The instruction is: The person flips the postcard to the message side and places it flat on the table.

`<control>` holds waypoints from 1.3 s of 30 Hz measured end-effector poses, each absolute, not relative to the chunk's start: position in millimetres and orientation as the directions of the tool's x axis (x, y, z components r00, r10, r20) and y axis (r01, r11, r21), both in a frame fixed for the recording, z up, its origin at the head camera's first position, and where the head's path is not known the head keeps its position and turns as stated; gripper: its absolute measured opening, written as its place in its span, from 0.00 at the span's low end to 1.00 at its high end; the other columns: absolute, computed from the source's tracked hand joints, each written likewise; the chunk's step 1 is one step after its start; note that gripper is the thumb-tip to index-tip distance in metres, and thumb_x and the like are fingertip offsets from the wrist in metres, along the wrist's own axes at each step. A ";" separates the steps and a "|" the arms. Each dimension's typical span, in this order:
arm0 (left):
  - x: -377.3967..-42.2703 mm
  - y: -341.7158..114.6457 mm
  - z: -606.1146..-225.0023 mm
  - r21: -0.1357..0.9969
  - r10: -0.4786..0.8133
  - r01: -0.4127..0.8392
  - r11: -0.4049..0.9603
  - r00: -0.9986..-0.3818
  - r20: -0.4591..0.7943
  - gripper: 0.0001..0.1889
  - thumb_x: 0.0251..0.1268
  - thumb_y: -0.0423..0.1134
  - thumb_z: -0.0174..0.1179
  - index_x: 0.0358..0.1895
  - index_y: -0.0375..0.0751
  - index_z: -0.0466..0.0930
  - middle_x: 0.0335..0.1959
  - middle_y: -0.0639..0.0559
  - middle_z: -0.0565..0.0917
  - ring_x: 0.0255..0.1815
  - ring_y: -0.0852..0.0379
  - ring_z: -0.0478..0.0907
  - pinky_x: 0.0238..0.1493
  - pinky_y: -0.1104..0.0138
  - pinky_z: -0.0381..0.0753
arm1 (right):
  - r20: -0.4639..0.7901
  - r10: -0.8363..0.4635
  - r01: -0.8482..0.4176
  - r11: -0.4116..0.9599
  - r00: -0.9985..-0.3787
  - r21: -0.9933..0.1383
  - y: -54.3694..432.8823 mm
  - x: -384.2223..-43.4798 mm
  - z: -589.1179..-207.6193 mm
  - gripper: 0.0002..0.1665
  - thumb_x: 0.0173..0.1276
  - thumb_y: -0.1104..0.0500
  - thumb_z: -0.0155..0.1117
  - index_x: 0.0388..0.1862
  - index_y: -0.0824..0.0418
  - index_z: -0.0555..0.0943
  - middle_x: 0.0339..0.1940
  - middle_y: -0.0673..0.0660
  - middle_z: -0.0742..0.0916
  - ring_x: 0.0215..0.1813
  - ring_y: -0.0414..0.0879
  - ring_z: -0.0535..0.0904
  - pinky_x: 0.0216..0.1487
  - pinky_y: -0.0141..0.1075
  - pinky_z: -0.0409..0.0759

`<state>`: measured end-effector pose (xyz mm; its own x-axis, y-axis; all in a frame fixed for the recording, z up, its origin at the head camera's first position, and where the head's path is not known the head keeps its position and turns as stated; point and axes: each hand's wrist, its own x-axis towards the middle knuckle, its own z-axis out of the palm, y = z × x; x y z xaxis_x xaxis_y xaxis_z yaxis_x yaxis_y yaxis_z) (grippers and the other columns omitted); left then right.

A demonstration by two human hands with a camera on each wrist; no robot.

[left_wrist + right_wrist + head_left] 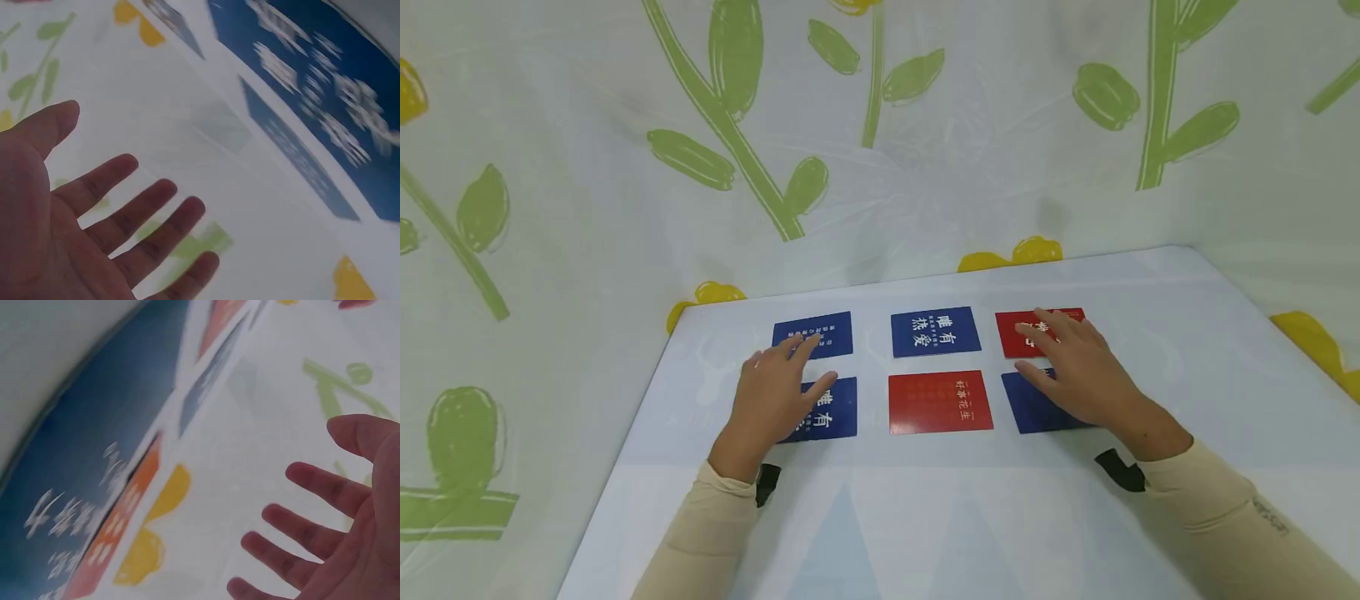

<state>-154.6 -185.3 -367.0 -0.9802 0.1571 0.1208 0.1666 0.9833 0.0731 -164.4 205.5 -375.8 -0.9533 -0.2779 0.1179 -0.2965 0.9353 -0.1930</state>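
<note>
Several blue and red cards with white or gold characters lie flat in two rows on a white table. My left hand (771,398) hangs with fingers spread over the left pair, a far blue card (838,332) and a near blue card (842,408), partly covering both. On the right, my right hand (1084,371), also spread, covers parts of a far red card (1011,333) and a near blue card (1030,408). Between the hands lie a blue card (910,333) at the back and a red card (925,404) in front. In the wrist views neither hand holds anything.
The white table (917,517) meets a pale curtain (925,192) printed with green stems and yellow flowers at its back edge. Dark bands (1122,471) show at both wrists, beside the beige sleeves (1217,500).
</note>
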 end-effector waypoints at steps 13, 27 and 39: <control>-143.7 -112.2 -375.7 0.083 0.491 0.494 0.865 -0.869 0.059 0.29 0.65 0.57 0.64 0.68 0.56 0.75 0.64 0.50 0.81 0.64 0.49 0.77 0.64 0.49 0.77 | 0.170 -0.417 -0.449 0.848 -0.893 -0.283 160.3 -152.1 -376.2 0.32 0.60 0.51 0.76 0.63 0.53 0.80 0.66 0.62 0.80 0.68 0.61 0.75 0.56 0.57 0.82; -143.4 -106.9 -395.9 0.127 0.541 0.530 0.838 -0.837 -0.082 0.38 0.56 0.58 0.71 0.71 0.57 0.72 0.70 0.48 0.75 0.70 0.46 0.73 0.68 0.46 0.73 | -0.046 -0.539 -0.509 0.817 -0.841 -0.272 166.1 -150.4 -398.0 0.44 0.53 0.46 0.80 0.70 0.50 0.76 0.71 0.61 0.76 0.71 0.63 0.71 0.54 0.54 0.84; -143.5 -110.1 -401.2 0.159 0.498 0.476 0.865 -0.853 -0.155 0.40 0.58 0.58 0.69 0.74 0.56 0.68 0.74 0.48 0.70 0.75 0.46 0.66 0.71 0.46 0.69 | -0.147 -0.554 -0.504 0.818 -0.819 -0.277 169.1 -149.3 -404.6 0.48 0.58 0.46 0.76 0.76 0.50 0.68 0.78 0.60 0.68 0.76 0.63 0.64 0.57 0.54 0.83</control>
